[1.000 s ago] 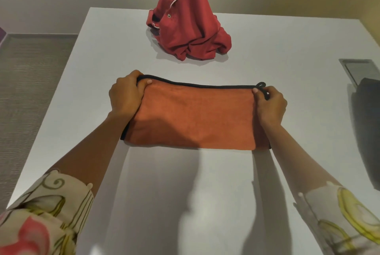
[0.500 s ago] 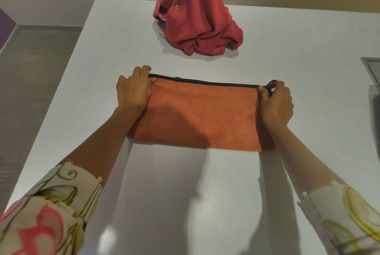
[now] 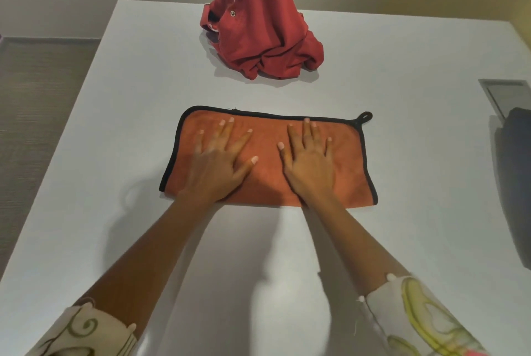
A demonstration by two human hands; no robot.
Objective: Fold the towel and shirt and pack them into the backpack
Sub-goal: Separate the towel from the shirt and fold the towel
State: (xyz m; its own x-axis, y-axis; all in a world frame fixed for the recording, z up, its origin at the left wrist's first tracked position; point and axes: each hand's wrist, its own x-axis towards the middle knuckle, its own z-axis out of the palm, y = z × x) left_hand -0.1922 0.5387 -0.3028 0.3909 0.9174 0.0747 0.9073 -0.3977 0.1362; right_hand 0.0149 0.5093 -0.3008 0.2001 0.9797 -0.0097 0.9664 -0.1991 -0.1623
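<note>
towel (image 3: pixel 347 160) – folded flat | left hand (image 3: pixel 219 166) – right hand (image 3: pixel 310 164) pressing

White table (image 3: pixel 402 154) — towel (image 3: pixel 349 160), shirt (image 3: pixel 258 36)

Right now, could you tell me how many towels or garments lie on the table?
2: the orange towel at the middle, under the left hand and right hand, and the red shirt heaped beyond it. More may lie hidden past the right edge.
</note>
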